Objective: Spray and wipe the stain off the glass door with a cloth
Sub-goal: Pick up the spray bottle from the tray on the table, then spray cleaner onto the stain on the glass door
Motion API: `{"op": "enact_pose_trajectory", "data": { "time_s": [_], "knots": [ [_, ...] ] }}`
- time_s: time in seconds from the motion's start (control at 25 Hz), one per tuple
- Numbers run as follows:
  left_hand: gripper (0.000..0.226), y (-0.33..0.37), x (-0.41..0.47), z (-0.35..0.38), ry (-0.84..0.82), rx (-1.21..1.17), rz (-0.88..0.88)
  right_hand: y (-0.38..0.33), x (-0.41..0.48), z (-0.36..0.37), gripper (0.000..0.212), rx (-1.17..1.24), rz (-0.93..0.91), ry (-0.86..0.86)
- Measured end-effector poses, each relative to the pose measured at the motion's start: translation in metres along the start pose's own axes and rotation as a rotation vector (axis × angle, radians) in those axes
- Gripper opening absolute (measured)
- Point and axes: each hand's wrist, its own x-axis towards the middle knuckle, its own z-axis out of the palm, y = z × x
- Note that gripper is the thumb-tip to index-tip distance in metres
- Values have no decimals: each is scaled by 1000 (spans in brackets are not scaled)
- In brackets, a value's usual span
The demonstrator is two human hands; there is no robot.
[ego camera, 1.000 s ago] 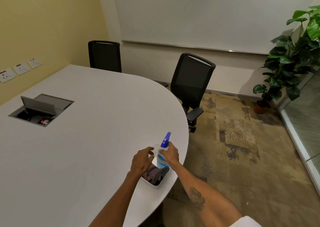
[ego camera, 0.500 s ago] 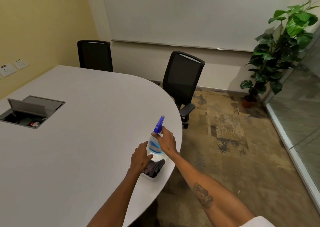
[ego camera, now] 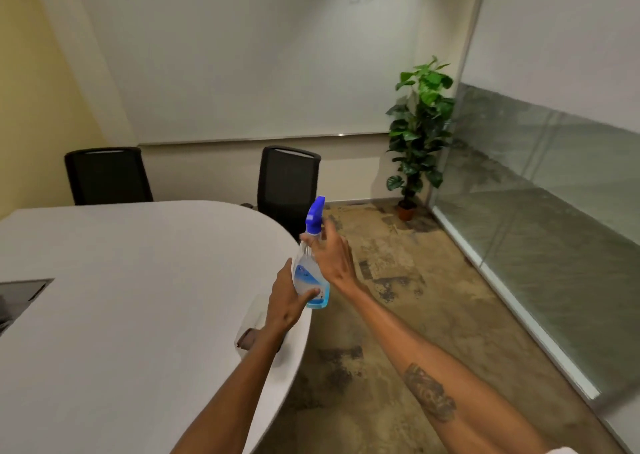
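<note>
Cloth (ego camera: 250,338) half-hidden behind left forearm, blurred.

Dim, warm indoor light, even from above. Soft glare high on whiteboard (ego camera: 263,55). Faint shadow under table (ego camera: 104,297) edge. Motion blur on spray bottle (ego camera: 311,266), both hands, glass partition (ego camera: 540,211). Wide-angle bending of wall lines toward edges.

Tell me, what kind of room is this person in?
Most likely an office meeting room: a large white conference table with black office chairs at its far side, a glass partition wall on the right, and a potted plant in the corner.
</note>
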Motion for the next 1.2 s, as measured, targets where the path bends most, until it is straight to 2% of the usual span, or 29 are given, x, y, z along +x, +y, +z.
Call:
{"op": "enact_pose_trajectory", "data": {
  "time_s": [0.12, 0.32, 0.52, 0.72, 1.0, 1.2],
  "knots": [
    [70, 31, -11, 22, -61, -44, 73, -8, -21, -55, 16, -14, -54, 113],
    [53, 88, -32, 84, -274, -123, 211, -1, -58, -163, 31, -33, -38, 319],
    [44, 159, -69, 192, -546, -238, 275, 24, -106, -284, 38, -24, 28, 545],
    [52, 230, -121, 313, -797, -266, 292, 45, -169, -416, 45, -135, 99, 721],
    [53, 334, -244, 479, -931, -240, 561, 61, -275, -610, 34, -236, 192, 969],
    [62, 401, -348, 592, -1064, -287, 635, 70, -350, -739, 32, -325, 256, 1166]
  ]
}}
